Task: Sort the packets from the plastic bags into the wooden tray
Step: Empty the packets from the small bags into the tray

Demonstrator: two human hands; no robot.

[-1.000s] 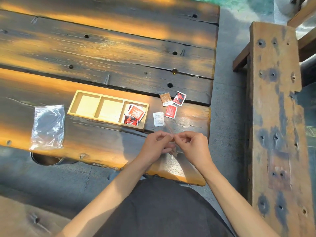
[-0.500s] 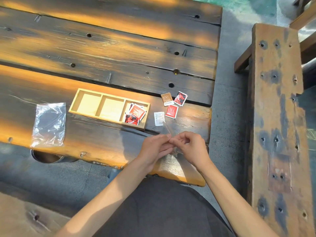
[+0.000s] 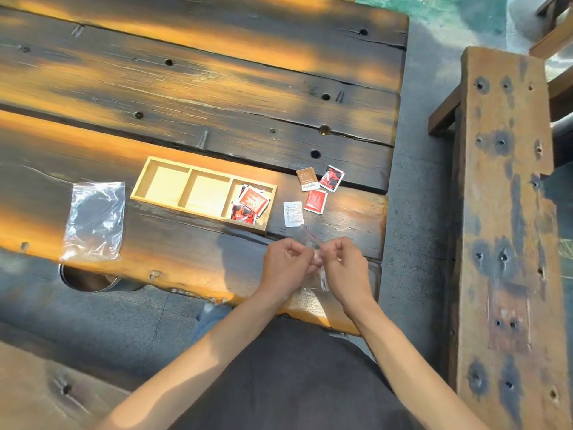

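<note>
My left hand (image 3: 286,263) and my right hand (image 3: 342,268) pinch a small clear plastic bag (image 3: 321,279) between them at the table's near edge; its red zip strip pokes up above my fingers. The wooden tray (image 3: 203,173) lies just beyond, with two bare left compartments and several red packets (image 3: 251,202) in the right one. Right of the tray lie a white packet (image 3: 292,213), a red packet (image 3: 315,201), a brown packet (image 3: 307,179) and a red-and-black packet (image 3: 331,178). A second clear bag (image 3: 94,220) lies flat at the left.
The dark plank table (image 3: 217,97) ends at the right near a gap of grey floor (image 3: 417,212). A wooden bench (image 3: 502,212) runs along the far right. A round metal container (image 3: 90,279) sits under the table's near edge at the left.
My hands have stayed together on the small bag, shifting slightly; the bag now hangs lower between my fingers. Nothing on the table has moved.
</note>
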